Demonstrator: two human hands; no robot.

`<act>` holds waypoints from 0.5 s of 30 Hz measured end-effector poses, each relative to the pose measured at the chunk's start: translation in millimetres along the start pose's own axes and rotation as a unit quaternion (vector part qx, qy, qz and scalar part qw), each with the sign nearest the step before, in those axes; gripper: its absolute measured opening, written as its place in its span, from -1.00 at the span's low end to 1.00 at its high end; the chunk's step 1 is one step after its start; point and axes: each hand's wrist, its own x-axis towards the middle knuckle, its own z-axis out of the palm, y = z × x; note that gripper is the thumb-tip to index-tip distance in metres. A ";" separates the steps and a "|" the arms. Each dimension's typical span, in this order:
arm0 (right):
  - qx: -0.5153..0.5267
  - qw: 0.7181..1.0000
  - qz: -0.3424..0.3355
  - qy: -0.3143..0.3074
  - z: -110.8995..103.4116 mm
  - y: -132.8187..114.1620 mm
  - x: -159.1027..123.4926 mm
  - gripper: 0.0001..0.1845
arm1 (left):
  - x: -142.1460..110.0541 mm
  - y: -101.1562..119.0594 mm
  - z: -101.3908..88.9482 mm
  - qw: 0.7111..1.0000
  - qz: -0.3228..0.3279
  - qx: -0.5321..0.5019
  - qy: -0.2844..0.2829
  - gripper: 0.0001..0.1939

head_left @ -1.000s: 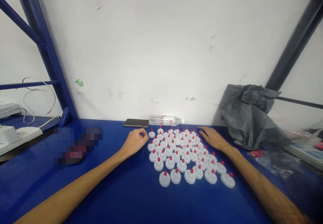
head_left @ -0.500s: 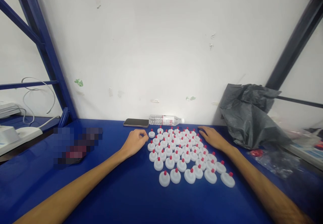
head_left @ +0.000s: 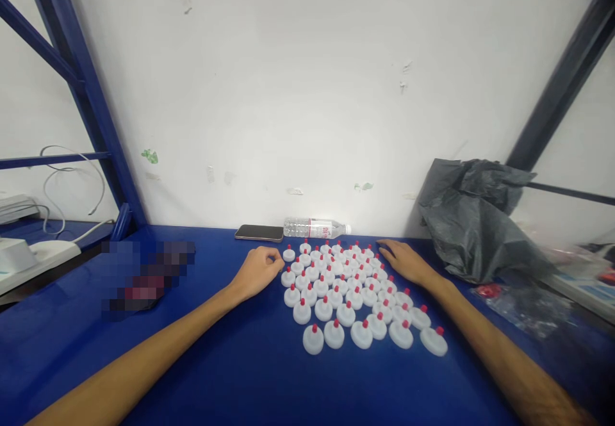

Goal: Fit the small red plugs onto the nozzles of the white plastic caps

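Blue table [head_left: 216, 375] bears caps [head_left: 354, 301], bottle lettering [head_left: 325, 229] illegible, left grip [head_left: 258, 270] curled, right grip [head_left: 406, 262] spread.

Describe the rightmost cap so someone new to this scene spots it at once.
On the blue table, look at the spread of white caps with red tips. Follow its near edge right, toward the right forearm. The rightmost cap ends that edge: no other cap lies farther right.
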 end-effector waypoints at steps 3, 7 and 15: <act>-0.001 1.000 0.004 -0.005 -0.3 -0.5 0.1 -0.41 | 0.0 0.0 0.1 1.000 0.000 0.003 -0.001 -0.77; 0.000 1.000 0.005 -0.009 -2.2 -2.4 -0.7 -0.39 | -0.9 0.1 -0.3 1.000 0.000 0.005 -0.005 -0.77; 0.002 1.000 0.005 -0.013 -5.0 -4.6 -2.3 -0.37 | 0.2 -1.6 0.8 1.000 0.003 0.012 -0.007 -0.78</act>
